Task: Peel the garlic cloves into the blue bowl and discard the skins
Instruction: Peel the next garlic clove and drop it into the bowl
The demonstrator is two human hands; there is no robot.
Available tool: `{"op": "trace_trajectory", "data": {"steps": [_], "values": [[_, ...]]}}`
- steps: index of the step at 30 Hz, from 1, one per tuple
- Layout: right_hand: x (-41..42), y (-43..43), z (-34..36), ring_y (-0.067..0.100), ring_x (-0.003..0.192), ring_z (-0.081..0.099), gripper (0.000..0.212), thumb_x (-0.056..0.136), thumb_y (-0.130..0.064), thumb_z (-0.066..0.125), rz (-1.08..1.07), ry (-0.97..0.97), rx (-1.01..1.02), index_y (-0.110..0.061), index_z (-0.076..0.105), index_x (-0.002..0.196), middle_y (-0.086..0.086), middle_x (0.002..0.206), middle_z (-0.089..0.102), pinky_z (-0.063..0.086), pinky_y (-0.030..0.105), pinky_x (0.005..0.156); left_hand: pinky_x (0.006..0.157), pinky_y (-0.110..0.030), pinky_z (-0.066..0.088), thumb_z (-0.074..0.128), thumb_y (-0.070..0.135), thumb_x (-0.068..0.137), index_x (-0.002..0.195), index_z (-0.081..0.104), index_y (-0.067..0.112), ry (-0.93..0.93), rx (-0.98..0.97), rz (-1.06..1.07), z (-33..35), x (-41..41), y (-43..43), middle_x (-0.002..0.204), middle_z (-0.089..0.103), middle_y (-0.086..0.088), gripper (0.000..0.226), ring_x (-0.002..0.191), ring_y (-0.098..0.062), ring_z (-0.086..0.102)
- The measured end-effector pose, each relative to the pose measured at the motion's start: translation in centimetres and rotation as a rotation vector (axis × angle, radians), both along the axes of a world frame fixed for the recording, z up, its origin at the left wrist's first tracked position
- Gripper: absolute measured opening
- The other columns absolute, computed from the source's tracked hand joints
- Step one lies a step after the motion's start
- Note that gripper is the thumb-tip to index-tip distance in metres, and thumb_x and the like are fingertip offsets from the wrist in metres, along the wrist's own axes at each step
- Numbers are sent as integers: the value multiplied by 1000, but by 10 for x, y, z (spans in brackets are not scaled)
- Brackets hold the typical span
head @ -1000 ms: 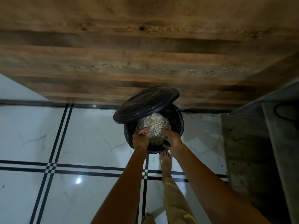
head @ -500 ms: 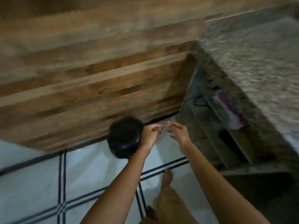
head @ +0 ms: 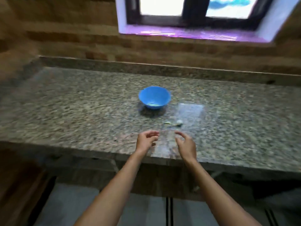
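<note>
A blue bowl (head: 154,97) stands on the speckled granite counter (head: 81,111), with pale peeled cloves in its bottom. Nearer to me, to the bowl's right, a garlic clove (head: 179,122) and a scrap of skin (head: 167,123) lie on a clear plastic sheet (head: 190,111). My left hand (head: 145,141) hovers over the counter's front part, fingers loosely curled and holding nothing. My right hand (head: 186,144) hovers beside it, fingers relaxed and spread, also with nothing in it. The view is blurred by motion.
A raised granite ledge (head: 162,69) runs along the back of the counter below a wood-look wall and a window (head: 195,17). The counter's front edge (head: 97,155) lies just under my wrists. Tiled floor (head: 73,206) shows below.
My view has swung up from the black bin on the floor to the counter. Both hands left the bin, whose lid closed, and now hover over the counter with nothing in them.
</note>
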State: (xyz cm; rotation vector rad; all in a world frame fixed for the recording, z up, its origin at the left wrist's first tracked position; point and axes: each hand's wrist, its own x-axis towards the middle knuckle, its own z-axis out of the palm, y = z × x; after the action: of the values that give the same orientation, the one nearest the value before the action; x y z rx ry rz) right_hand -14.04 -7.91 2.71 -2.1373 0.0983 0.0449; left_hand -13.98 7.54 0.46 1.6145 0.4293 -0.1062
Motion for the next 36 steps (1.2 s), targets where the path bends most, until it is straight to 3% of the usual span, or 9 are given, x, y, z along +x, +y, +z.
{"op": "trace_trajectory", "data": {"steps": [4,8,11,14,19,23,28,32,36], "values": [[23,-97,-19,14,82,60,26,93,-15,52,-75,90,-67,-16,63,116,6,99,67,40,21,62,93,-27,44,53,-4,85,116,66,4,-80,447,-1,-14,55,-60,114,67,-13,34,100,-18,63],[54,-126,-43,11,97,60,32,92,-17,54,29,88,-119,-18,57,125,2,126,59,44,26,84,113,-30,25,38,-15,80,143,40,17,-32,833,-246,-29,100,-66,152,32,-7,70,138,-22,32],[73,-118,-50,8,114,52,37,93,-14,51,135,57,-138,-19,50,130,-4,135,50,39,26,99,109,-43,36,44,1,93,133,52,21,-55,953,-338,-40,114,-58,145,43,-4,46,130,-23,43],[88,-108,-54,11,135,31,42,95,-19,49,155,25,-199,-21,43,136,-6,146,35,19,28,112,82,-40,54,59,8,89,100,72,11,-245,1016,-308,-35,114,-58,103,68,-10,17,91,-22,64],[106,-92,-65,8,141,-7,53,99,-36,33,269,-39,-438,-25,11,146,-10,148,-6,-11,32,114,81,-27,51,64,4,87,103,69,2,-422,882,162,17,173,-25,101,69,-9,17,87,-19,65],[114,-78,-82,10,144,-4,74,82,-58,-3,285,-8,-589,-26,6,149,-6,156,-4,-13,33,114,92,-34,48,67,9,84,111,68,5,-22,878,13,21,223,16,109,68,-15,27,101,-26,64],[112,-73,-96,5,143,-2,64,91,-58,5,230,-33,-591,-30,8,148,-14,154,-1,-6,28,116,89,-29,51,64,17,89,114,67,12,-401,708,-234,20,182,-35,114,67,-4,26,100,-16,64],[111,-70,-91,5,140,20,43,100,-28,38,118,-147,-362,-23,35,143,-16,146,22,3,20,113,97,-31,48,72,27,82,125,61,20,-176,744,-641,-23,161,-64,125,60,1,46,102,-12,60],[115,-60,-68,7,128,42,35,98,-18,43,-133,-75,209,-19,49,133,-8,136,48,34,22,106,92,-31,51,70,21,84,119,65,12,-74,410,-358,-27,158,-66,110,69,-4,37,97,-13,65]]}}
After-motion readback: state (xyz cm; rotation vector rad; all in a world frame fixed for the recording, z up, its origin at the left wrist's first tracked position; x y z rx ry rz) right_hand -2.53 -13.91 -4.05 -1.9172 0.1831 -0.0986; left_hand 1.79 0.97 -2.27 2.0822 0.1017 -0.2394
